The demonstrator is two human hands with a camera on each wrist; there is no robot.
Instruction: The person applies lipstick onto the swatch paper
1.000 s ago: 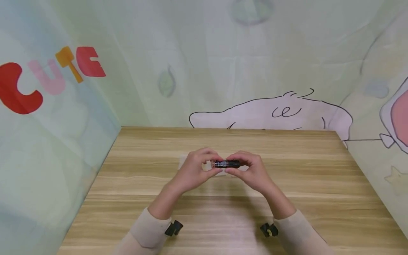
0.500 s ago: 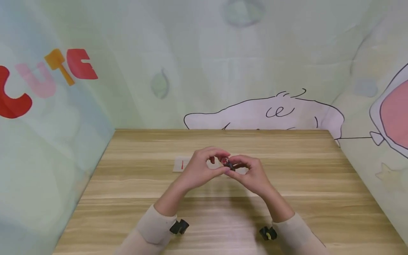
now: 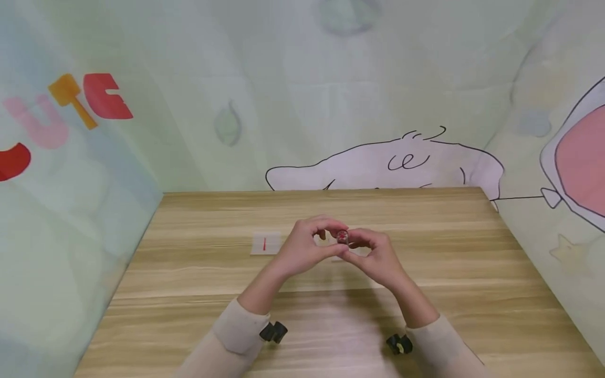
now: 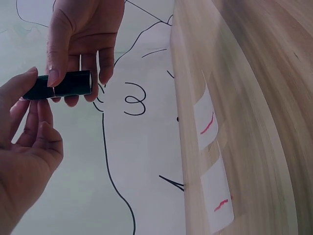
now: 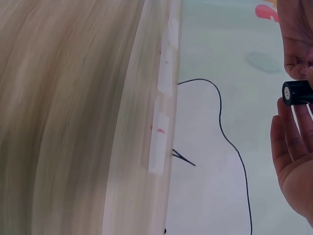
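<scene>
A short black lipstick tube [image 3: 342,237] is held up above the table between both hands, its round end with a red patch facing the head camera. My left hand [image 3: 302,248] pinches it from the left between thumb and fingertips. From the other side, the thumb and fingers of my right hand [image 3: 376,256] grip it too. In the left wrist view the lipstick tube [image 4: 73,83] lies sideways, with one thumb across its middle. The right wrist view shows its flat end with a pale round label; the rest is cut off by the frame edge.
A white paper slip [image 3: 265,243] with a red stroke lies on the wooden table [image 3: 212,299] left of the hands. Another marked slip [image 4: 208,122] lies beside it, partly hidden behind the hands in the head view. Printed cloth walls [image 3: 283,94] stand behind the table and at its sides.
The lipstick tube has turned from lying crosswise to pointing its red-patched end at the head camera. Both hands have shifted their fingers around it, and the left paper slip has come into view.
</scene>
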